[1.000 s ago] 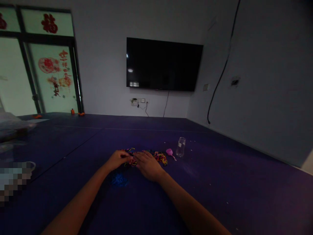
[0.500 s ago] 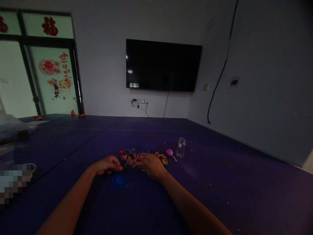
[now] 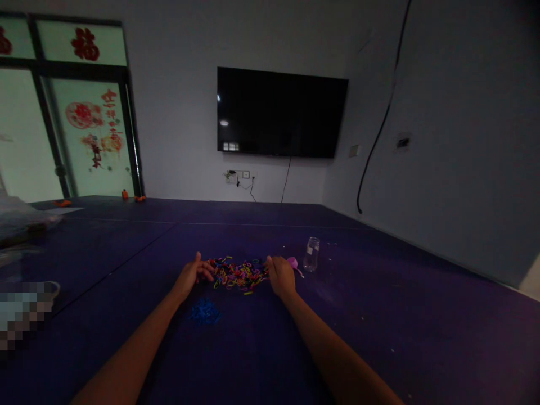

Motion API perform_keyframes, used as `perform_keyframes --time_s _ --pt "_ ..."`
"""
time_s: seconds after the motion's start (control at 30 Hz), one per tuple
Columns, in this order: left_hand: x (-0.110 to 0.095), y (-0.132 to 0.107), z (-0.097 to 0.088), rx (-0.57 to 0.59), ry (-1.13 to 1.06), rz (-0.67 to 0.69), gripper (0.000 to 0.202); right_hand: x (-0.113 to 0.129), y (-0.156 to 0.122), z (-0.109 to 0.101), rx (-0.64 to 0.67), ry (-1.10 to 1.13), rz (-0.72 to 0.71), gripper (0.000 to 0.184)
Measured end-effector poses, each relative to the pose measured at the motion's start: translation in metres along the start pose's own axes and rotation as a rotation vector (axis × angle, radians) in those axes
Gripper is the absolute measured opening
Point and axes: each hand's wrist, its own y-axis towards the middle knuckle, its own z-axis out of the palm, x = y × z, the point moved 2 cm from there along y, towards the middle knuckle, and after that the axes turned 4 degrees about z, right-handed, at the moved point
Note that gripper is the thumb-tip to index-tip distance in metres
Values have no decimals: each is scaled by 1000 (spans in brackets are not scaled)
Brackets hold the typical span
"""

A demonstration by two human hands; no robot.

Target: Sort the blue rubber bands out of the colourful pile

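A mixed pile of small coloured elastic bands (image 3: 240, 274) lies spread on the purple surface. At its left end is my left hand (image 3: 194, 274), thumb raised and fingers apart, touching the nearest bands. My right hand (image 3: 282, 275) is cupped on edge against the pile's right end; its thumb stands apart and its other fingers are partly hidden. Nothing is gripped in either hand. Nearer to me sits a separate heap of blue bands (image 3: 205, 311).
Just beyond my right hand are a pink rounded piece (image 3: 292, 262) with a thin tail and a clear jar (image 3: 311, 256), upright. Plastic bags (image 3: 21, 219) lie at the far left. A television (image 3: 282, 112) hangs on the wall behind.
My right hand has moved right, from over the pile to its right end. My left hand has opened from a pinch and shifted against the left end. The pile now shows more fully.
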Motion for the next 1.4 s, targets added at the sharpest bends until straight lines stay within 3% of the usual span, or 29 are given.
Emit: perform_keyframes --time_s 0.17,0.33,0.43,0.63,0.77,0.93,1.07,1.17,1.3,1.4 --pt "6 -1 8 159 4 -9 84 -4 1 6 129 67 7 58" --pt "7 0 12 192 19 1 83 11 -3 16 325 123 -147 55" --pt "8 1 12 170 63 -8 83 15 -5 19 373 108 -149 52" --pt "8 1 11 116 36 1 80 10 -2 19 299 -19 -14 45" --pt "13 3 7 -19 -14 26 79 7 -1 18 229 -61 47 46" --pt "15 5 7 -151 128 137 74 8 -1 19 282 73 -103 42" --pt "13 7 14 -57 291 258 69 11 -3 23 387 91 -224 36" --pt "15 9 18 24 373 268 64 8 -2 25 360 13 -112 38" --pt "21 10 18 6 454 233 61 1 1 23 270 -31 50 44" --pt "24 11 16 -30 522 230 62 0 3 21 241 17 73 44"
